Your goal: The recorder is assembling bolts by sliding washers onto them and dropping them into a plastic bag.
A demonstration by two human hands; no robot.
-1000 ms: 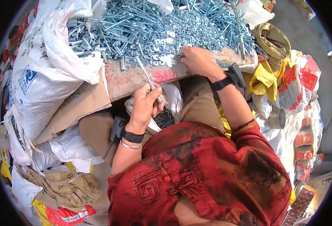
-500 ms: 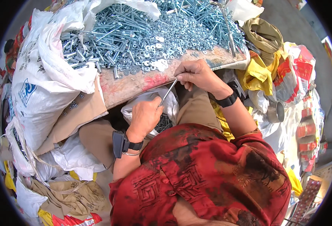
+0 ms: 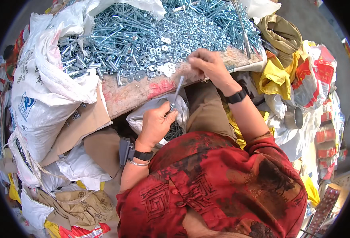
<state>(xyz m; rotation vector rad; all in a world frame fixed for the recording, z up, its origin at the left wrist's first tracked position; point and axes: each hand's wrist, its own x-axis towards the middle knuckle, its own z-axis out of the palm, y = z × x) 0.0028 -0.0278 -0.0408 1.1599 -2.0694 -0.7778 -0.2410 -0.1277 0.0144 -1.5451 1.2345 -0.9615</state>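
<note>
My left hand (image 3: 157, 122) is closed in a pinch on the lower end of a long silvery bolt (image 3: 178, 90), which tilts upward. A wider piece, a head or a nut, shows at the fingertips. My right hand (image 3: 210, 66) is apart from the bolt, over the near edge of the work table (image 3: 159, 87). Its fingers are bent and blurred; whether they hold anything is hidden. Just beyond it lies a heap of small washers and nuts (image 3: 183, 39). Below the bolt, a white bag (image 3: 143, 117) with dark metal pieces inside sits between my knees.
Long bolts (image 3: 119, 22) are heaped at the back of the table, with metal sleeves (image 3: 73, 53) at the left. A full white woven sack (image 3: 44, 115) leans at the left beside cardboard (image 3: 77, 131). Yellow sacking (image 3: 276, 81) and a metal cup (image 3: 293, 118) lie at the right.
My right hand has let go of the bolt's upper end and moved up and away toward the washers and nuts. My left hand still holds the bolt, which now stands steeper.
</note>
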